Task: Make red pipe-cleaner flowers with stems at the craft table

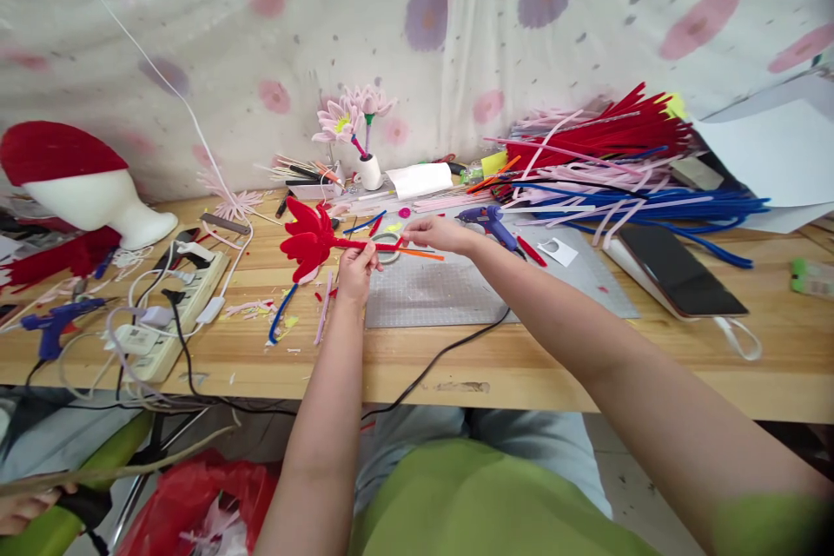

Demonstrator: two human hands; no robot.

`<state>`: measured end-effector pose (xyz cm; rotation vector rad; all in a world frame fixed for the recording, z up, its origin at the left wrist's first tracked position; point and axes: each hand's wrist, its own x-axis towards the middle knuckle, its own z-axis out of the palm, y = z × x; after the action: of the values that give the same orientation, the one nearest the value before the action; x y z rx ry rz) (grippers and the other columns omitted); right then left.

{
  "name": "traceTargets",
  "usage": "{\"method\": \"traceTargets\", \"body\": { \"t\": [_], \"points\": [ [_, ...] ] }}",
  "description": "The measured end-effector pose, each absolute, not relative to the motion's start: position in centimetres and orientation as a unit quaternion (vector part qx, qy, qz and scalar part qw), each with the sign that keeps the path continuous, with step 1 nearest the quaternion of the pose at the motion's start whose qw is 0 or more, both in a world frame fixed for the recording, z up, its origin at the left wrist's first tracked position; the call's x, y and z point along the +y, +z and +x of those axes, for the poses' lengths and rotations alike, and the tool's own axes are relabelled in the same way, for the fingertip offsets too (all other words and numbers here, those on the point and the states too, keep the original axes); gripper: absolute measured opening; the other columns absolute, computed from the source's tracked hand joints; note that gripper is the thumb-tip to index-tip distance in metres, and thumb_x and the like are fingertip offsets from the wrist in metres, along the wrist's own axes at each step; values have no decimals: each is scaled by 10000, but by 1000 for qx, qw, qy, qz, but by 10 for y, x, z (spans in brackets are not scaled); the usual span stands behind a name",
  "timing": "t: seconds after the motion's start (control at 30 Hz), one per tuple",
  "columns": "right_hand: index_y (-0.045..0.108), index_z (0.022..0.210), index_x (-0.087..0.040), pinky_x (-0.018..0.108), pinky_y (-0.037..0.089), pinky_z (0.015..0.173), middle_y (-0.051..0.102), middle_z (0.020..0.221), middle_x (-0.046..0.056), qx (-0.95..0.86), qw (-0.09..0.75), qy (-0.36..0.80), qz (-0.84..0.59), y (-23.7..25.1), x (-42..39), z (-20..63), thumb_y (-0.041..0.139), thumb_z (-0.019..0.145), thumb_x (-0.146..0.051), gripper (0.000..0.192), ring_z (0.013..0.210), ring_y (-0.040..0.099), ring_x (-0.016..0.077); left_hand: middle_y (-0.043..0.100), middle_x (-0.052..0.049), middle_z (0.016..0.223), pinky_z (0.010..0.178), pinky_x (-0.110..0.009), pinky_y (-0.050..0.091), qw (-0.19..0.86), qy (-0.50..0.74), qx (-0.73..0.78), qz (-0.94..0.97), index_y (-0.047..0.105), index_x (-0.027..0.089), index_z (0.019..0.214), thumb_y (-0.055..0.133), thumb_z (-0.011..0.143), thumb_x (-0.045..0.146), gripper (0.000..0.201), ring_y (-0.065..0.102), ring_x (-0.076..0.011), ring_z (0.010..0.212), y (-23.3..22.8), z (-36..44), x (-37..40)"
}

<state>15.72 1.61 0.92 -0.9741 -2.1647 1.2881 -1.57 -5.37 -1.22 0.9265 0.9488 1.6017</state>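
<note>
A long wooden worktop (521, 365) stands against a wall hung with a thin white curtain (456, 9) printed with pink and purple flowers. A grey gridded cutting mat (456, 291) lies in the middle of the worktop.

The left hand (357, 268) is clenched round the stem of a red flower (307, 240) made of fuzzy pipe cleaners, holding it just above the worktop at the mat's left edge, petals pointing left. The right hand (435, 233) pinches the other end of the same red stem between its fingers.

Behind the right hand lies a blue glue gun (490, 224); a second glue gun (52, 326) rests at the far left beside a white power strip (179, 304) tangled with cables. A thick heap of red, pink and blue pipe cleaners (612, 165) covers the right rear, next to a dark phone (681, 271) and sheets of white paper (775, 156).

A small white cup (370, 172) at the back holds two pink pipe-cleaner flowers (348, 115). A white foam head (97, 200) wears a red cap (56, 152). Under the worktop, a red plastic bag (195, 499) holds pale scraps.
</note>
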Motion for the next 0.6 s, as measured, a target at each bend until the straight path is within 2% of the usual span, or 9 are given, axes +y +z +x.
{"method": "traceTargets", "body": {
  "t": [0.07,0.13,0.27,0.43,0.6],
  "points": [
    [614,781,-117,218,239,515,429,567,-32,-755,182,544,-317,-2,8,157,504,746,-542,440,521,331,65,412,66,431,419,-176,380,533,655,381,377,559,142,633,711,633,282,207,365,-39,389,-14,-14,-55],
    [601,799,-121,215,236,505,405,542,-43,-736,181,585,-289,-12,-2,156,494,755,-549,443,507,323,61,422,64,446,423,-170,387,536,665,382,353,536,140,618,716,636,294,238,379,-36,398,-18,-12,-55],
    [570,791,-132,211,286,531,418,524,-47,-720,238,588,-282,-18,-17,149,445,797,-540,426,509,365,62,448,60,482,426,-157,390,505,709,393,297,467,140,565,708,650,336,322,413,-28,417,-21,-8,-50],
    [541,699,-143,204,328,519,463,519,-31,-699,292,550,-351,-9,-19,137,477,774,-556,424,500,409,66,483,53,523,427,-154,397,508,709,403,278,497,135,602,692,653,386,322,465,-31,437,-16,-2,-48],
    [552,751,-147,195,350,451,577,648,21,-568,369,587,-442,-1,-19,128,453,795,-549,417,496,470,68,497,51,513,426,-158,414,488,708,416,295,520,131,598,732,590,380,328,470,-38,440,-20,-1,-51]
  ]
}}
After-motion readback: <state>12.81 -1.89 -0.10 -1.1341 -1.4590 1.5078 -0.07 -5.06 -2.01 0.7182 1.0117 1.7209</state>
